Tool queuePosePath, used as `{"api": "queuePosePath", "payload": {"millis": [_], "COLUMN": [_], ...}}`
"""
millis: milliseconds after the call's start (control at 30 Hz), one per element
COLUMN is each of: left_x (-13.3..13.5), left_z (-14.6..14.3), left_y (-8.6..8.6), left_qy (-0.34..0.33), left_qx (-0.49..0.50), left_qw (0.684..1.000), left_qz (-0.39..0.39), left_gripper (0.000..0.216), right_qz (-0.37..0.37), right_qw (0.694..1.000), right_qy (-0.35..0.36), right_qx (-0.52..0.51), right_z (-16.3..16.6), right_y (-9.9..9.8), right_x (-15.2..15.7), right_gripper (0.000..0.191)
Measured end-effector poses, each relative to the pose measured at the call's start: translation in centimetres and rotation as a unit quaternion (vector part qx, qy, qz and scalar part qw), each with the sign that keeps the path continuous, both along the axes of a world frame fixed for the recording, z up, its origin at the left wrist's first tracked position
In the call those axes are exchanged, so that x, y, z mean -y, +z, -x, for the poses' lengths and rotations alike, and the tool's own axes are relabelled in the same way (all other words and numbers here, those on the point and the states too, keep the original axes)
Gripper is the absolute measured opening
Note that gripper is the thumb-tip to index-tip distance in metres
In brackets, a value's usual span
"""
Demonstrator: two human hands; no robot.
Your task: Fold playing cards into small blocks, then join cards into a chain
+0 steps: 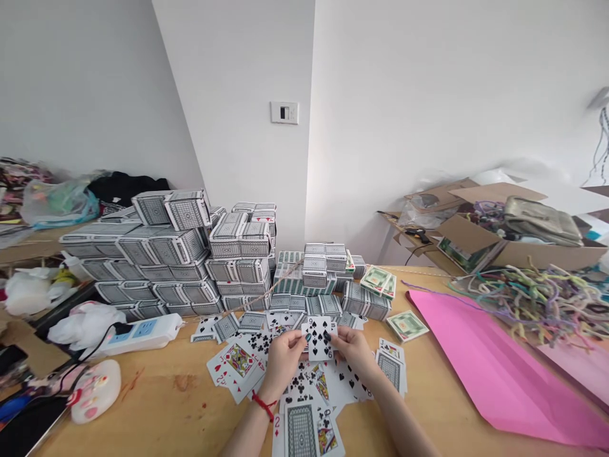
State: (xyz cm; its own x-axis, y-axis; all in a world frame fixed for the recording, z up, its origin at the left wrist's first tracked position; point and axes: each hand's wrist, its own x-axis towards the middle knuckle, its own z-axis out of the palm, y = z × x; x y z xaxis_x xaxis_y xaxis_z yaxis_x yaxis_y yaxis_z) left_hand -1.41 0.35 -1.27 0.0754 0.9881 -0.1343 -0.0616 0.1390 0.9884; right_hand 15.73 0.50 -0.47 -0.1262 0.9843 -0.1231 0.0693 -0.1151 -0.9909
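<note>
Between my two hands a few playing cards (319, 341) are held up, faces toward me, with a nine of spades in front. My left hand (287, 349) pinches their left edge, thumb on the face. On the right edge my right hand (351, 348) grips them the same way. Below and around lie loose playing cards, some face up, such as a jack (240, 362), and some face down, such as a grey-backed card (301, 431). Behind my hands are tall stacks of banded grey card bundles (176, 254). Fingers behind the held cards are hidden.
A white power strip (143, 333) and a white mouse-like object (95, 390) lie left. Green card packs (406, 325) and a pink sheet (490, 368) lie right. Beyond are tangled cords (518, 301) and an open cardboard box (537, 254). The wall stands behind the table.
</note>
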Motion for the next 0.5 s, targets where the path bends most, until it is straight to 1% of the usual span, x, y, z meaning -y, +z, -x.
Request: {"api": "queuePosePath", "payload": {"millis": [167,300,400,500], "left_x": [0.1,0.1,0.1,0.3], "left_z": [0.0,-0.1,0.0,0.2], "left_y": [0.0,0.1,0.6,1.4], "left_qy": [-0.012,-0.013,-0.013,-0.026], "left_qx": [0.005,0.008,0.018,0.061], "left_qw": [1.0,1.0,1.0,0.998], "left_qz": [-0.009,-0.004,0.007,0.022], "left_gripper": [0.03,0.029,0.028,0.029], "right_qz": [0.001,0.015,0.023,0.025], "right_qw": [1.0,1.0,0.999,1.0], "right_qy": [0.004,-0.006,-0.015,-0.016], "right_qx": [0.0,0.018,0.018,-0.005], "right_z": [0.0,0.1,0.1,0.1], "right_y": [0.4,0.6,0.5,0.4], "right_x": [0.1,0.2,0.2,0.1], "right_gripper": [0.037,0.039,0.04,0.039]}}
